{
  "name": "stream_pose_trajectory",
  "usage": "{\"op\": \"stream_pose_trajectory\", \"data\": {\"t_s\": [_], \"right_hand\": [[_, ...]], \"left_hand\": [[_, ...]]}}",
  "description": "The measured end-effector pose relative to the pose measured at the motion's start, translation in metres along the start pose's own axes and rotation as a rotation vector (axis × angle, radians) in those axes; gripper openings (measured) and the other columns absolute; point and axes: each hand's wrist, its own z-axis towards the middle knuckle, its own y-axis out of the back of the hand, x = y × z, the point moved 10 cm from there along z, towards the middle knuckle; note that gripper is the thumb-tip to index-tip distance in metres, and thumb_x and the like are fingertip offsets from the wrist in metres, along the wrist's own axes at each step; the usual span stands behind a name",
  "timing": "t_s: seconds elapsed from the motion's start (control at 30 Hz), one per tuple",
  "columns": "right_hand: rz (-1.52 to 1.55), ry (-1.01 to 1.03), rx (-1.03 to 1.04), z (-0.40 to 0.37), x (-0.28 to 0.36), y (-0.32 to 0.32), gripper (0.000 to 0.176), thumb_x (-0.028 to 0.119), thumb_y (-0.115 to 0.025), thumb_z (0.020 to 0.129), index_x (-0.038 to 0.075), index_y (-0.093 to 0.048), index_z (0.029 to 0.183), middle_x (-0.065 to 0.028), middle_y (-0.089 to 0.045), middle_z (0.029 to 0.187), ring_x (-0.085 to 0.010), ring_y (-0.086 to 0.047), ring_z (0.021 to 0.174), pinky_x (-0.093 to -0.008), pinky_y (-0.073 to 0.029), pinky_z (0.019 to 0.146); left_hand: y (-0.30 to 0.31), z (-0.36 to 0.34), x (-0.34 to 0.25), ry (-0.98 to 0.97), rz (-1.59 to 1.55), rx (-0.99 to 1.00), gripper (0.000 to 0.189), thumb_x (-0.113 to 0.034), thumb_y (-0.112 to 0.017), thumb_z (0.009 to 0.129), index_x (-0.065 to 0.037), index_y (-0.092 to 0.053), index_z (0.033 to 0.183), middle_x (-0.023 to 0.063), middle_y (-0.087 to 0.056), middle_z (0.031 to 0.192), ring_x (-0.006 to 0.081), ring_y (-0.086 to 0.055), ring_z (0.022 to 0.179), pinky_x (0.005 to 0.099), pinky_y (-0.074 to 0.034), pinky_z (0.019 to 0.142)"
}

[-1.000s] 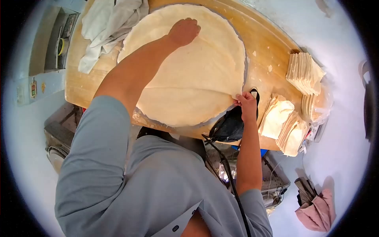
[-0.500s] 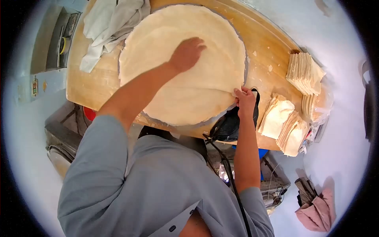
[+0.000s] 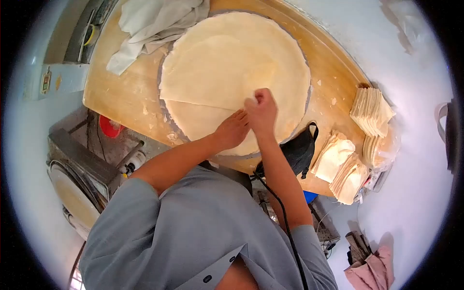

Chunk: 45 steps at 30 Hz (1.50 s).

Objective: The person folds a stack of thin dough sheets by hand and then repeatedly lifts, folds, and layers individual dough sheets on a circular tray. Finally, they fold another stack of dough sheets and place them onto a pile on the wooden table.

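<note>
Because both hands are brought close together over the large round pale sheet point(image 3: 212, 58), any uneven pull or push there could rumple the layer beneath them. With the sheet's centre taken as the clock's hub and twelve at the top of the view, the sheet is spread on the wooden table point(image 3: 111, 99) directly ahead of the body. The left hand point(image 3: 233, 129) is laid palm down near six o'clock, fingers extended and apparently gripping nothing. The right hand point(image 3: 263, 113) is held between four and five o'clock with fingers curled; whether an edge is pinched there cannot be told. A crease or overlapping edge point(image 3: 200, 104) is seen from just below nine o'clock towards the hands, and if it is pressed unevenly, a wrinkle could be set or a thin spot torn. Beyond the hands, between four and five o'clock, the black bag point(image 3: 299, 147) is set close by the rim, so its strap could be caught by the right forearm, or the rim nudged. Dry flakes point(image 3: 172, 137) are scattered near eight o'clock and might be picked up by the sheet's underside if that rim is dragged.
</note>
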Motion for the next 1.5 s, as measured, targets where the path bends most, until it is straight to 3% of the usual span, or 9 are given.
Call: {"op": "stream_pose_trajectory", "data": {"t_s": [0.2,0.3,0.37,0.5,0.73,0.83,0.9,1.07,1.5], "right_hand": [[-0.203,-0.021,0.305,-0.010,0.001,-0.083,0.037,0.025,-0.070,0.078,0.003,-0.061,0.106,-0.0121,-0.067,0.086,-0.0322,-0.066,0.082,-0.0404,-0.052,0.076],[-0.135,0.069,0.345,-0.005,0.002,-0.073,0.037,0.023,-0.068,0.082,0.004,-0.061,0.113,-0.0123,-0.068,0.090,-0.0321,-0.066,0.086,-0.0412,-0.052,0.079],[-0.177,0.268,0.236,0.011,0.008,-0.052,0.036,0.019,-0.067,0.084,0.005,-0.060,0.117,-0.0131,-0.067,0.098,-0.0314,-0.065,0.092,-0.0410,-0.051,0.082],[-0.590,0.679,-0.029,0.030,0.040,-0.031,0.051,0.024,-0.065,0.088,0.005,-0.051,0.133,-0.0173,-0.049,0.138,-0.0374,-0.044,0.130,-0.0473,-0.038,0.106],[-0.747,0.536,-0.032,0.059,-0.023,-0.052,0.071,0.041,-0.056,0.094,0.008,-0.029,0.151,-0.0191,-0.023,0.157,-0.0376,-0.021,0.145,-0.0527,-0.021,0.116],[-0.739,0.499,-0.046,0.048,-0.015,-0.047,0.071,0.040,-0.057,0.094,0.007,-0.030,0.151,-0.0193,-0.024,0.157,-0.0391,-0.022,0.145,-0.0538,-0.020,0.116],[-0.686,0.652,-0.002,0.018,0.005,-0.053,0.073,0.041,-0.057,0.093,0.008,-0.029,0.152,-0.0187,-0.024,0.158,-0.0397,-0.021,0.145,-0.0549,-0.018,0.116],[-0.654,0.600,0.034,-0.002,-0.003,-0.091,0.074,0.043,-0.056,0.093,0.009,-0.030,0.152,-0.0186,-0.025,0.157,-0.0392,-0.020,0.146,-0.0553,-0.016,0.117],[-0.614,0.606,0.275,-0.074,0.018,-0.113,0.066,0.032,-0.064,0.087,0.008,-0.043,0.144,-0.0192,-0.030,0.154,-0.0395,-0.030,0.141,-0.0539,-0.025,0.114]], "left_hand": [[0.013,-0.013,0.024,0.305,-0.701,-0.018,0.028,-0.007,-0.049,0.092,-0.004,-0.060,0.118,0.0141,-0.057,0.126,0.0276,-0.051,0.122,0.0364,-0.041,0.105],[-0.018,-0.032,0.036,0.389,-0.555,0.287,0.040,-0.014,-0.058,0.087,-0.007,-0.058,0.127,0.0153,-0.057,0.126,0.0329,-0.052,0.121,0.0435,-0.043,0.103],[0.028,-0.037,0.011,-0.069,-0.106,-0.163,0.045,-0.015,-0.060,0.086,-0.007,-0.056,0.130,0.0150,-0.053,0.134,0.0330,-0.048,0.127,0.0445,-0.039,0.109],[0.052,-0.042,0.031,0.062,0.033,-0.110,0.051,-0.018,-0.064,0.083,-0.005,-0.055,0.132,0.0148,-0.045,0.144,0.0326,-0.039,0.137,0.0460,-0.029,0.116],[0.053,-0.056,0.050,0.120,0.170,0.028,0.063,-0.025,-0.071,0.079,-0.005,-0.052,0.135,0.0145,-0.041,0.148,0.0292,-0.031,0.143,0.0464,-0.022,0.119],[0.076,-0.081,0.060,0.182,-0.097,-0.134,0.053,-0.018,-0.072,0.080,-0.004,-0.056,0.129,0.0146,-0.054,0.134,0.0299,-0.047,0.130,0.0454,-0.037,0.110],[0.086,-0.132,0.115,0.818,-0.535,-0.302,0.038,-0.013,-0.070,0.084,-0.004,-0.059,0.119,0.0117,-0.065,0.112,0.0259,-0.063,0.106,0.0379,-0.053,0.087],[0.085,-0.200,0.182,1.364,-1.143,-0.908,0.022,-0.016,-0.067,0.091,-0.002,-0.057,0.106,0.0073,-0.065,0.088,0.0136,-0.064,0.070,0.0260,-0.050,0.056],[0.128,-0.183,0.181,1.171,-0.581,-1.080,0.015,-0.012,-0.071,0.087,-0.001,-0.061,0.089,0.0028,-0.063,0.079,0.0132,-0.060,0.070,0.0272,-0.050,0.063]]}}
